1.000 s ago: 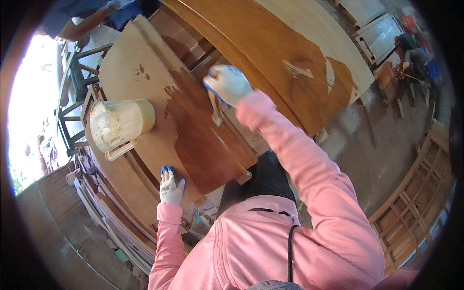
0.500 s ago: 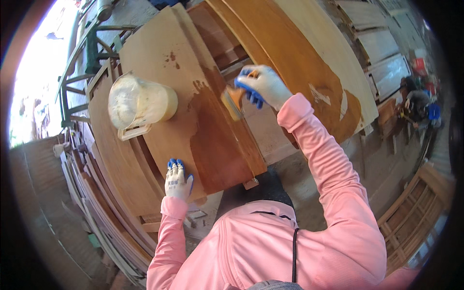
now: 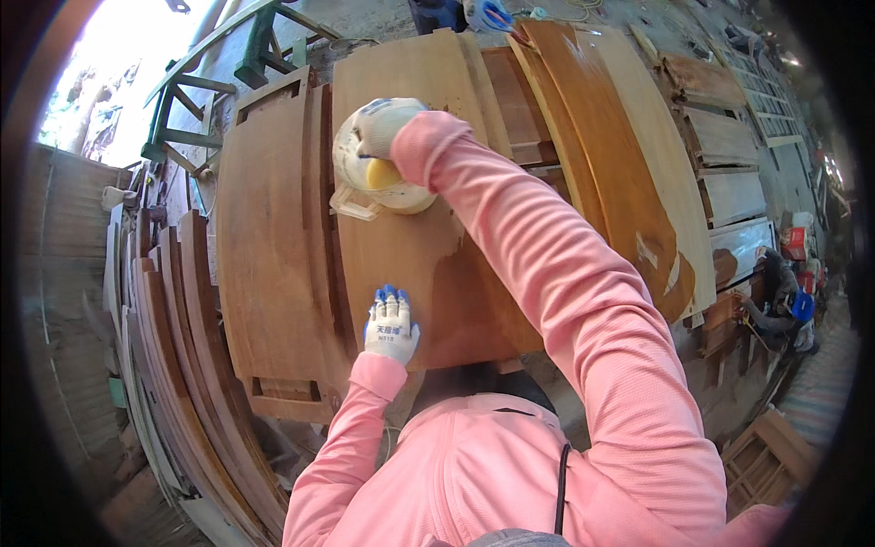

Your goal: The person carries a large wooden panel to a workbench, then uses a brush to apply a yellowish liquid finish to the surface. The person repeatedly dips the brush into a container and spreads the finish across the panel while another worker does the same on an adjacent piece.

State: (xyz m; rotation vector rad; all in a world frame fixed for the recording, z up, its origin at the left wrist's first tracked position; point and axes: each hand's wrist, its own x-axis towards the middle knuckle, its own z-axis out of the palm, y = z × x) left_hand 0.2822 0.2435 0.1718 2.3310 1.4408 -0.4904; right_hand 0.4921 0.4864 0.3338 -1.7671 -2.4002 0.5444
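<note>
In a white glove with blue fingertips, my left hand [image 3: 392,330] lies flat on a pale wooden panel [image 3: 387,251], fingers stretched out. A wet reddish-brown coat covers the panel's near right part. My right hand [image 3: 387,128], gloved alike, reaches over the mouth of a translucent whitish plastic bucket [image 3: 412,199] standing on the panel. Its fingers are closed around a paintbrush, mostly hidden by the hand; a yellow part of the paintbrush [image 3: 383,174] shows below the glove, inside the bucket's rim. A pale handle [image 3: 354,206] sticks out at the bucket's near left side.
More panels lie alongside: a brown one [image 3: 264,237] at left, a wet orange-brown one [image 3: 611,137] at right. A co-worker's gloved hand [image 3: 492,15] is at the far end. Another person [image 3: 775,292] crouches at right. Long boards [image 3: 196,365] lean at left, near green trestles [image 3: 182,109].
My right hand has moved left with the paintbrush, from above the gap beside the panel to the bucket. The view has shifted; my left hand stays on the panel.
</note>
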